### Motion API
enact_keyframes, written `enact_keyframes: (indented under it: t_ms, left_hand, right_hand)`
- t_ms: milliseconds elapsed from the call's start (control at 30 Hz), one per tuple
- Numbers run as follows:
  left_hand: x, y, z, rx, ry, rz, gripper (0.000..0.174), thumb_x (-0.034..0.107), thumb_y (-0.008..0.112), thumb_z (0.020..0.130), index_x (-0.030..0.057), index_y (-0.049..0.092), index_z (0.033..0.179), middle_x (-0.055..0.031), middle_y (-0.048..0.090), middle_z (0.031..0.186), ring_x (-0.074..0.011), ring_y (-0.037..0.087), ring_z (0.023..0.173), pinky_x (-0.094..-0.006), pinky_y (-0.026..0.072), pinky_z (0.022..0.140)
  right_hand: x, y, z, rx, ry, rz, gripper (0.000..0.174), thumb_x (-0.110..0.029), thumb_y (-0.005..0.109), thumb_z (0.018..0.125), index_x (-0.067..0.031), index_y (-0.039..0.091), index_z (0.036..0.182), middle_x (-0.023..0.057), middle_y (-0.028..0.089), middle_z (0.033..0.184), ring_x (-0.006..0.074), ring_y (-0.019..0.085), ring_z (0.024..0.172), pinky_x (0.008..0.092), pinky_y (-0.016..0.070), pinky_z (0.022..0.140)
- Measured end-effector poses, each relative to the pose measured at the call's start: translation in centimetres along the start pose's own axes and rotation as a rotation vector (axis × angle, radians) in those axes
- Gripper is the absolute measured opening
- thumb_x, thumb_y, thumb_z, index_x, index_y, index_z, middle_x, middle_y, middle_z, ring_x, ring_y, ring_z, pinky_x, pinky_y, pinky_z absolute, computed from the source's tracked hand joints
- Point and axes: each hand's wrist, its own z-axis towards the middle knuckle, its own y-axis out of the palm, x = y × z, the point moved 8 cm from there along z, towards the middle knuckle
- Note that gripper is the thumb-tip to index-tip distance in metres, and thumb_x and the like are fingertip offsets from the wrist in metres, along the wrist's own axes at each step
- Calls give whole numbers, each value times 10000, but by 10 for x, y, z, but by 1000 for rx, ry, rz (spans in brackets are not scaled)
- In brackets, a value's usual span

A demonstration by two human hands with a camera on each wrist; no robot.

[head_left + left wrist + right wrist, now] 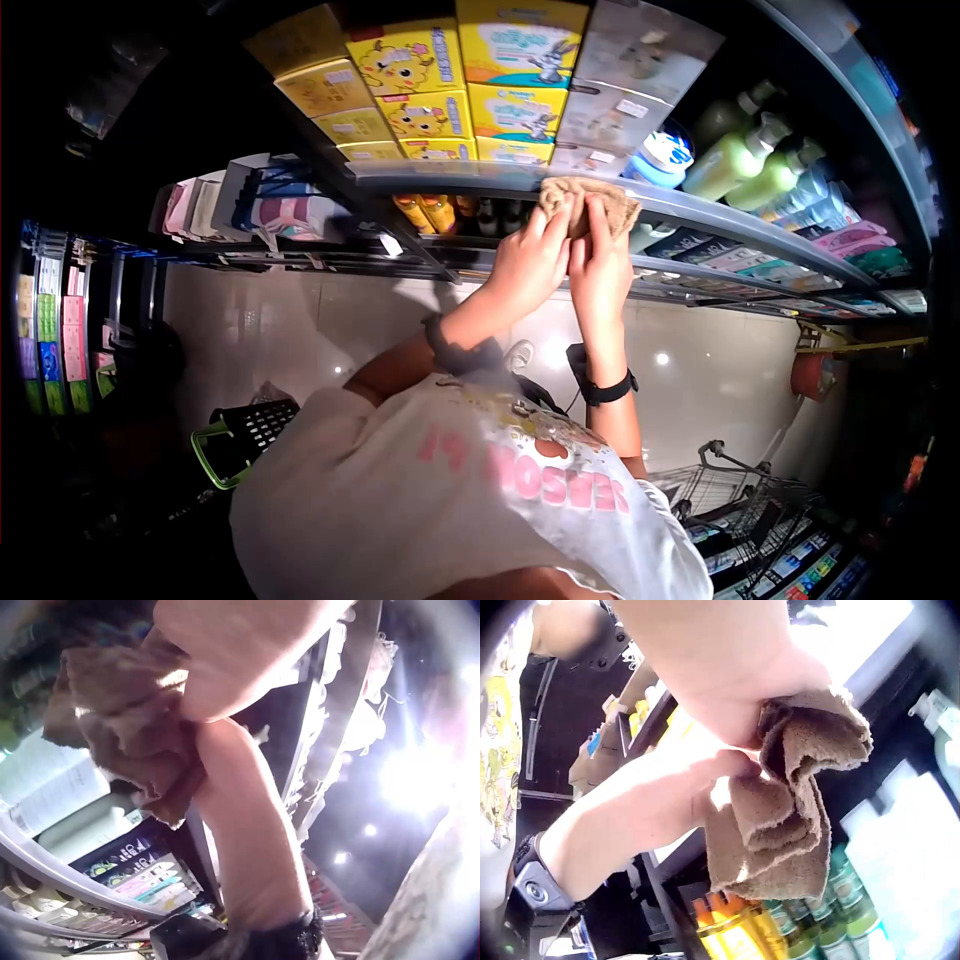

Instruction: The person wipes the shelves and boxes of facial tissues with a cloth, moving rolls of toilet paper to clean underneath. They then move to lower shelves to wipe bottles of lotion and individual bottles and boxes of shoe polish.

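A folded brown cloth (622, 207) is bunched at the front edge of a shelf (450, 180), just below stacked yellow boxes. My left hand (532, 258) grips its left part, and my right hand (602, 268) holds it close alongside. Seen from the left wrist, the cloth (124, 712) hangs in loose folds beneath the fingers. In the right wrist view the same cloth (780, 859) drapes down from both hands, its creased layers showing. Most fingertips are hidden in or behind the fabric.
Yellow boxes (515, 110) and grey boxes (610, 115) fill the shelf above. Green pump bottles (735, 160) and a blue-and-white tub (662, 155) stand to the right. Orange-capped yellow bottles (739, 930) sit lower down. A basket (240, 435) and a shopping cart (745, 490) are behind.
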Motion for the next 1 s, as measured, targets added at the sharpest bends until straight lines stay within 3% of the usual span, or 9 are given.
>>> enact_keyframes:
  t_ms: [33,100,233,367,533,667,800,933,1000]
  left_hand:
    - [5,8,5,-6,5,-12,519,132,538,786,49,366,1268,-234,514,947,-402,558,655,-442,470,573]
    - [16,26,15,-92,36,-87,516,153,539,778,59,372,1258,-212,571,683,-379,576,603,-450,475,541]
    - [24,36,26,-106,77,-21,513,140,534,767,65,372,1248,-182,553,548,-370,561,505,-462,466,478]
    - [13,19,28,-160,94,-49,515,123,522,743,160,407,1243,-186,549,571,-366,560,544,-466,458,520]
    - [-18,-25,18,-111,-9,-154,506,125,536,704,183,461,1201,-171,540,566,-361,558,557,-458,448,532]
    - [-65,-73,-8,52,-189,-77,459,109,535,703,162,509,1157,-201,568,677,-352,563,577,-409,445,526]
    - [-105,-112,-35,228,-312,69,490,140,520,705,179,485,1192,-172,596,698,-353,577,600,-426,464,554]
    - [-121,-121,-43,336,-195,-21,472,9,523,693,79,498,1159,-163,590,1017,-317,595,867,-334,467,728]
    - [-120,-117,-39,320,-210,-40,467,-1,529,685,38,499,1150,-176,591,1019,-297,598,911,-318,461,760]
  right_hand:
    - [14,-5,-1,16,46,-7,450,-87,529,738,-142,503,1183,201,549,989,358,579,777,412,481,609]
    - [30,-16,-2,35,106,-71,443,-107,532,742,-146,508,1183,192,579,917,347,588,739,414,480,589]
    - [36,-28,-1,67,144,-138,435,-118,541,731,-140,520,1165,190,592,891,357,589,664,417,479,559]
    - [40,-25,7,70,92,39,339,-112,543,759,-86,561,1097,177,587,709,325,588,628,381,462,547]
    - [5,-1,21,-39,-2,167,237,-97,586,750,-40,610,979,137,532,562,258,534,482,331,428,484]
    - [-45,46,18,-161,-183,195,259,-130,584,747,-67,613,996,145,572,602,276,577,526,352,453,484]
    - [-104,89,9,-288,-326,178,337,-149,573,747,-49,559,1068,155,572,599,299,574,527,368,464,488]
    - [-121,102,7,-281,-369,162,331,-149,581,738,-43,553,1050,143,566,577,290,574,514,361,462,469]
    - [-114,98,9,-273,-350,234,312,-140,576,739,-62,564,1041,140,569,590,294,576,529,361,469,482]
